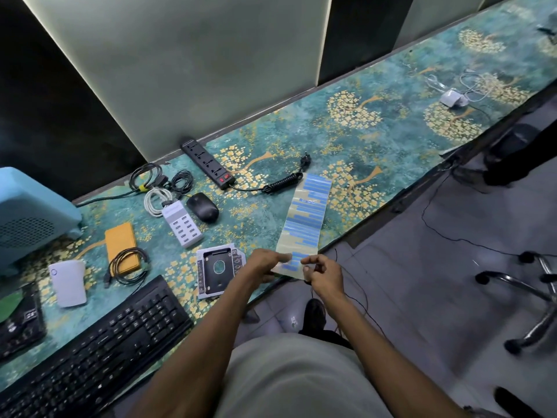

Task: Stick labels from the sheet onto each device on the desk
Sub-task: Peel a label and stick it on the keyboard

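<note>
Fingers of both hands pinch the near end of the sheet (306, 218): the left hand (263, 267) holds its near-left corner, and the right hand (322, 274) nips at its right edge with thumb and forefinger, seemingly lifting a label (294, 263), though the grip is too small to make out for sure. The sheet is long, thin and floppy, its far end resting on the desk (391, 122) near the coiled cable (283, 184). It will buckle unless held taut, so one hand should anchor the backing while the other peels from a label's corner. The labels will weigh next to nothing and curl onto themselves. Any print on them is unreadable, and the keyboard (99, 351) is cut off at the frame's edge.
</note>
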